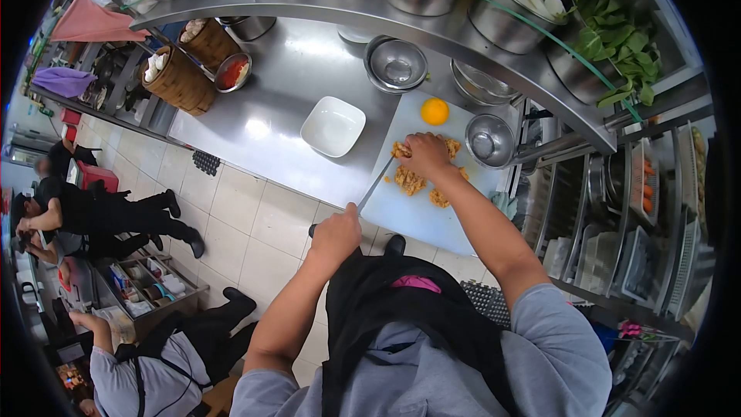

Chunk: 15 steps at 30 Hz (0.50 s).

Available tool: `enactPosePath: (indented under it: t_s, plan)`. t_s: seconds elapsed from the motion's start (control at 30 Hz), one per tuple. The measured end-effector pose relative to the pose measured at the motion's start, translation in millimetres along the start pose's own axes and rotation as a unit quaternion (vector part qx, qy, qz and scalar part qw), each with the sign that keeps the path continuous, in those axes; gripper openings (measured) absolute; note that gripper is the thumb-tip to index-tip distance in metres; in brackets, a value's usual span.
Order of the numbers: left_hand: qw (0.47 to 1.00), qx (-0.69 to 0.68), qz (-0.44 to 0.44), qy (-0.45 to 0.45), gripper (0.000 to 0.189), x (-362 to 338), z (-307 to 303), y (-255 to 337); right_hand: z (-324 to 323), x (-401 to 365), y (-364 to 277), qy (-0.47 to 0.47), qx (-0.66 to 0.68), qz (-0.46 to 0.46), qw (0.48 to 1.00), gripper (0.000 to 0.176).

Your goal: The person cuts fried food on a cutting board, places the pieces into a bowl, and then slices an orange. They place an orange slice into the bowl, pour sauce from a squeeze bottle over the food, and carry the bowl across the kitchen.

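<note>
My left hand (pixel 336 235) is closed round the handle of a knife (pixel 373 188), whose blade points up to the food on the white cutting board (pixel 401 220). On that board my right hand (pixel 424 156) rests over a piece of golden fried food at the blade's tip; its fingers are bent and pressed together. More golden pieces (pixel 409 181) lie just below and beside it. An orange (pixel 434 111) sits higher on the board. Left of the board stands an empty white square bowl (pixel 333 127).
Steel bowls (pixel 397 64) stand behind the board, another (pixel 490 140) at its right. Bamboo steamers (pixel 179 86) and a bowl of red sauce (pixel 233 73) are at the left. A steel shelf (pixel 340 14) overhangs the counter. Several people are at the lower left.
</note>
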<state>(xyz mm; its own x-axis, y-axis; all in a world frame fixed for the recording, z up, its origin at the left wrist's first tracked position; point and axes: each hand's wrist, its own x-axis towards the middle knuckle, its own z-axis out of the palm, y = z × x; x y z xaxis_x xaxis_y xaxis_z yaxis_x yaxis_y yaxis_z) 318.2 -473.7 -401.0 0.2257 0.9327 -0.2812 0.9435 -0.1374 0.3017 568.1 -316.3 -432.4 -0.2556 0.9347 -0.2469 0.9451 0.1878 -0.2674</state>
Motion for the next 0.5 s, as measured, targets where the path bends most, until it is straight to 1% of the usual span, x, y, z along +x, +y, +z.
enactPosePath:
  t_s: [0.17,0.23,0.3,0.43,0.5]
  plan:
    - [1.000,-0.005,-0.005,-0.027,0.014,13,21,-13,-4,1,-5,-0.009,-0.002,0.007,1.000,0.042]
    - [0.999,0.000,-0.003,-0.035,0.014,18,20,-17,-8,1,-5,-0.018,-0.019,0.023,0.999,0.045]
    - [0.999,0.016,-0.001,-0.052,0.014,20,20,-22,-8,1,-3,-0.012,-0.023,0.016,1.000,0.046]
    - [0.999,0.010,-0.002,-0.053,0.014,23,26,-32,-5,1,-2,-0.012,-0.031,0.005,0.999,0.045]
    - [0.999,0.031,0.016,-0.032,0.013,21,29,-33,-6,1,-1,-0.015,-0.028,0.001,0.999,0.045]
